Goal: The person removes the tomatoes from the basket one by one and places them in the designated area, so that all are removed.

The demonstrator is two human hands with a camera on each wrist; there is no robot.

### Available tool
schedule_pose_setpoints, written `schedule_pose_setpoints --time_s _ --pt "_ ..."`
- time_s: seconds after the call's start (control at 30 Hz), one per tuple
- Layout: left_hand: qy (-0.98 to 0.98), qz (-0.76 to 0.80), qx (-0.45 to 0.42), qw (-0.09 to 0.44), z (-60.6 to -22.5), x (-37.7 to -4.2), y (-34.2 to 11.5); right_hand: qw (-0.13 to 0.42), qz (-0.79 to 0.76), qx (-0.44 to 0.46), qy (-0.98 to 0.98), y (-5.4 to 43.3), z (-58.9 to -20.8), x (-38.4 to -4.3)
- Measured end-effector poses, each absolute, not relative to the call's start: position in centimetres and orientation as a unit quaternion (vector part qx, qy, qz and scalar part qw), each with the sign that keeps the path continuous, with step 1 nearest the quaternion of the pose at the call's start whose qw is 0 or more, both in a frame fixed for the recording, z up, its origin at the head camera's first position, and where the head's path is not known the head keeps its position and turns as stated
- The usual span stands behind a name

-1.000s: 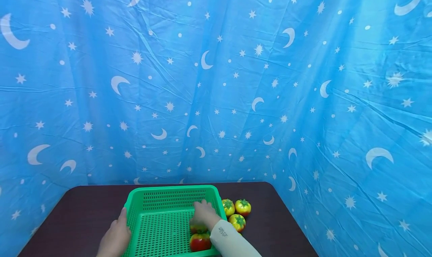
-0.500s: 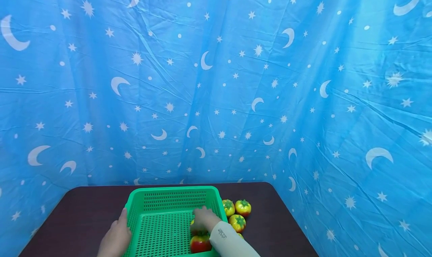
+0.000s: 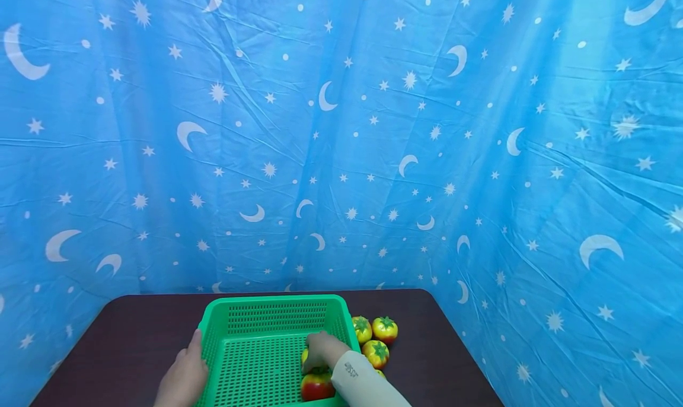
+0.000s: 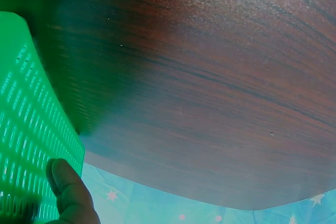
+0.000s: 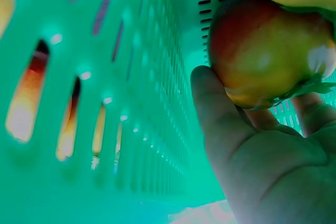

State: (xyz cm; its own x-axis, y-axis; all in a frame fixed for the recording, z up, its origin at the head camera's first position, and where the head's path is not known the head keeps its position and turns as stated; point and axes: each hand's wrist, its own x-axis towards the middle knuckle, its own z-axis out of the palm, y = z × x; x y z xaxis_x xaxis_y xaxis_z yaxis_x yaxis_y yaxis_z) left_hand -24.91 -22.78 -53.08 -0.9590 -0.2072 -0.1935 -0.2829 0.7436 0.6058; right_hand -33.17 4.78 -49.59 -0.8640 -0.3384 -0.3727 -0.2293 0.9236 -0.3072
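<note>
A green perforated plastic basket stands on the table. At its left side my left hand holds the wall, with straight fingers along the outside. My right hand reaches into the basket's right side. Its thumb and fingers are round a glossy yellow-and-red tomato with green leaves, close to the basket wall in the right wrist view. Another, redder tomato lies in the near right corner, just in front of the hand. Most of the held tomato is hidden from the head view.
Outside the basket's right wall several more yellow-and-red tomatoes rest on the dark wooden table, one mostly behind the right sleeve. A blue curtain with moons and stars hangs behind the table and at both sides.
My right hand has moved slightly lower and nearer inside the basket with the tomato. My left hand has stayed at the basket's left side.
</note>
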Motion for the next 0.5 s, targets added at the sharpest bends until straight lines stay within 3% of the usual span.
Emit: schedule_pose_setpoints --time_s 0.5 --pt "0.935 0.330 -0.122 0.049 -53.0 -24.8 -22.8 0.170 -0.121 -0.172 0.963 4.3 -48.3 -33.7"
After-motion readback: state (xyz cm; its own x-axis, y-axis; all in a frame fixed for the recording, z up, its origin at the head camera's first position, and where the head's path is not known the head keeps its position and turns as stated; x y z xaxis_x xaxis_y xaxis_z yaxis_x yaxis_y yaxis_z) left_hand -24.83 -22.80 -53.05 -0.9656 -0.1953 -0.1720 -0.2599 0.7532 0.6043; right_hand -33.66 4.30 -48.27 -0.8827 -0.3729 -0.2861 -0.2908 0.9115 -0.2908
